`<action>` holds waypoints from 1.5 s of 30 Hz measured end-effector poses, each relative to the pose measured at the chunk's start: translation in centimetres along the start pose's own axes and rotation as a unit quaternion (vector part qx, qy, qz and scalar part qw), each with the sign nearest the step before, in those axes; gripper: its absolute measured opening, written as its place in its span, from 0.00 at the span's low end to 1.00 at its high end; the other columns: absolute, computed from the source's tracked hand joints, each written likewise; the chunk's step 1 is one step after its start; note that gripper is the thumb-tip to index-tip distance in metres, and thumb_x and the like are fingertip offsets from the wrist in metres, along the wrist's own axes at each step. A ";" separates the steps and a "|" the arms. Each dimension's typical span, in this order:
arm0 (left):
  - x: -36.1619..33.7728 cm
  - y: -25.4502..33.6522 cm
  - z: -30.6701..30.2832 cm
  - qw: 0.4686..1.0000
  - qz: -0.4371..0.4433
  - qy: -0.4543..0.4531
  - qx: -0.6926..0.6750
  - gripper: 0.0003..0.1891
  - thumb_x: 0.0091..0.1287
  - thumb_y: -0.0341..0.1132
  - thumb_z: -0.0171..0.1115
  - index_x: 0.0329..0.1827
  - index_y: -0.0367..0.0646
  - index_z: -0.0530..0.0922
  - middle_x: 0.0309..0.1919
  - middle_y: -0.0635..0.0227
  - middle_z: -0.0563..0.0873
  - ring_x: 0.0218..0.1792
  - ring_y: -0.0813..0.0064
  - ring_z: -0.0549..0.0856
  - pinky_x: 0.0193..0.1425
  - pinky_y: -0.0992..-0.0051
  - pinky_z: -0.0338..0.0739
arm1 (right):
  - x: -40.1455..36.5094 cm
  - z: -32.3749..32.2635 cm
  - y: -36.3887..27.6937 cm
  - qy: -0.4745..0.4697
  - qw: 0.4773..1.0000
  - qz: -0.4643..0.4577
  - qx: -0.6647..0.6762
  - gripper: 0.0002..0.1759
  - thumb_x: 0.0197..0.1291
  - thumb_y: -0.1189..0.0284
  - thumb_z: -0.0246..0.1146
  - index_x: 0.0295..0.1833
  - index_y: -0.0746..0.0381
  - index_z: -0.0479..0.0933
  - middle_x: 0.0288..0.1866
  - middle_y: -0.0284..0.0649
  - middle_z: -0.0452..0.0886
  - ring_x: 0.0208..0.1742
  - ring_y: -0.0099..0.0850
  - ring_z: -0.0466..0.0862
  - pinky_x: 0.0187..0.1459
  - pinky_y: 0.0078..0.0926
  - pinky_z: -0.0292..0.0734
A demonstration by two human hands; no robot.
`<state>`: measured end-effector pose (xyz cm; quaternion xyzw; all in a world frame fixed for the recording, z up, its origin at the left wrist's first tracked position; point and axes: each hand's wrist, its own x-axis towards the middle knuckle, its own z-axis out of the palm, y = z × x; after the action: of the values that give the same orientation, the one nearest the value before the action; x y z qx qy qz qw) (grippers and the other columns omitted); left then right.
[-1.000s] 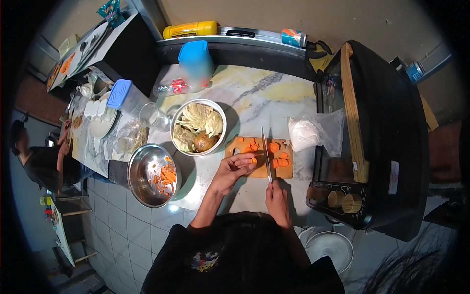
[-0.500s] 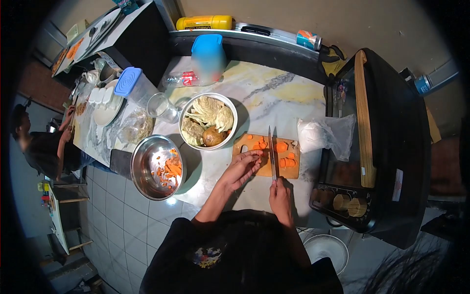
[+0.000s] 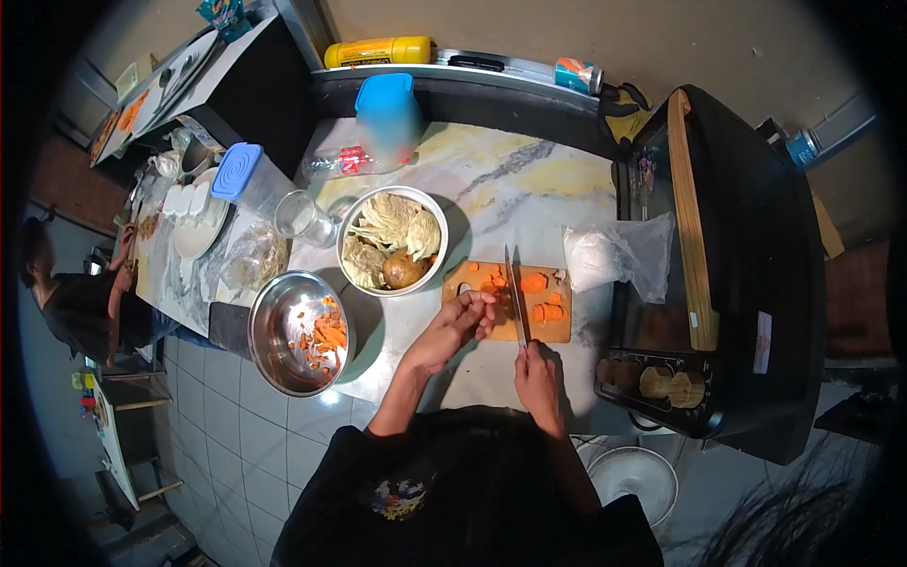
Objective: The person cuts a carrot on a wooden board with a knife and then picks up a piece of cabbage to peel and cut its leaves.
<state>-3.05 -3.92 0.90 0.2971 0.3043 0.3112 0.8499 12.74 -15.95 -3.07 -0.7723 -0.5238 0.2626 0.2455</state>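
My right hand (image 3: 539, 383) is wrapped round the handle of a long kitchen knife (image 3: 516, 300). Its blade points away from me across a wooden cutting board (image 3: 508, 328). Orange carrot pieces (image 3: 548, 312) lie on the board, mostly right of the blade, with a few to its left. Over the board's left part, my left hand (image 3: 455, 333) has its fingers curled and pinched together close to the blade. Whatever is between those fingertips is too small to make out.
Left of the board are a white bowl (image 3: 442, 223) of cabbage and a brown round vegetable, and a steel bowl (image 3: 257, 333) with carrot scraps. A plastic bag of white contents (image 3: 593, 260) lies beside a black oven (image 3: 756, 283). Another person (image 3: 80, 307) works at far left.
The whole view has shifted slightly. Both hands and the knife keep nearly the same place over the board, with the left fingers still pinched near the blade.
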 end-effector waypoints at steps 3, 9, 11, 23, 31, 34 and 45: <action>-1.6 2.2 1.0 0.972 0.080 -0.007 0.219 0.10 0.78 0.32 0.42 0.54 0.36 0.69 0.36 0.68 0.76 0.35 0.80 0.77 0.42 0.79 0.73 | 0.1 0.1 0.1 0.006 0.999 -0.033 -0.008 0.13 0.70 0.66 0.51 0.46 0.65 0.71 0.30 0.61 0.77 0.35 0.62 0.76 0.37 0.58 0.68; -3.2 6.4 -0.5 0.943 0.140 0.040 0.299 0.10 0.76 0.31 0.48 0.55 0.35 0.70 0.36 0.66 0.79 0.36 0.79 0.83 0.39 0.80 0.76 | 0.3 -0.4 -0.3 -0.024 1.000 -0.013 0.014 0.12 0.69 0.66 0.51 0.44 0.65 0.71 0.29 0.61 0.77 0.34 0.62 0.76 0.36 0.58 0.68; -3.5 7.3 -1.1 0.943 0.138 0.110 0.283 0.10 0.75 0.30 0.51 0.54 0.34 0.71 0.36 0.65 0.81 0.36 0.79 0.84 0.38 0.80 0.77 | 0.5 -0.6 -0.5 -0.040 0.999 0.017 0.028 0.12 0.70 0.66 0.51 0.43 0.65 0.70 0.30 0.62 0.77 0.33 0.62 0.76 0.36 0.59 0.67; -3.4 9.2 -5.9 0.897 0.153 0.180 0.374 0.09 0.72 0.27 0.55 0.52 0.33 0.73 0.30 0.67 0.83 0.32 0.81 0.82 0.36 0.79 0.78 | 0.5 -0.1 -0.1 -0.011 1.000 0.005 0.000 0.12 0.69 0.66 0.51 0.43 0.64 0.71 0.31 0.62 0.77 0.34 0.64 0.75 0.37 0.58 0.67; -2.7 8.9 -5.5 0.922 0.160 0.181 0.303 0.23 0.71 0.24 0.55 0.66 0.34 0.60 0.40 0.62 0.82 0.41 0.77 0.83 0.50 0.78 0.77 | 0.7 0.6 0.3 -0.009 0.999 0.031 -0.026 0.11 0.67 0.65 0.53 0.43 0.63 0.71 0.27 0.55 0.78 0.32 0.60 0.76 0.37 0.57 0.67; -2.5 8.6 -5.8 0.932 0.160 0.174 0.275 0.24 0.72 0.23 0.54 0.68 0.35 0.57 0.43 0.59 0.81 0.45 0.75 0.83 0.54 0.76 0.76 | 0.6 0.8 0.4 0.017 0.999 0.026 -0.041 0.10 0.66 0.65 0.54 0.43 0.61 0.71 0.25 0.52 0.77 0.30 0.58 0.76 0.36 0.56 0.68; -1.9 9.3 -5.6 0.931 0.147 0.186 0.276 0.19 0.79 0.36 0.41 0.66 0.33 0.63 0.45 0.56 0.83 0.47 0.71 0.84 0.56 0.75 0.77 | 0.9 1.6 1.1 0.073 0.997 -0.015 -0.026 0.06 0.64 0.69 0.58 0.34 0.58 0.72 0.17 0.42 0.70 0.20 0.47 0.74 0.27 0.43 0.69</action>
<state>-11.41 2.34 4.40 0.4982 0.4842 0.3859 0.6070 12.74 -15.33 -5.13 -0.7876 -0.5224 0.1886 0.2669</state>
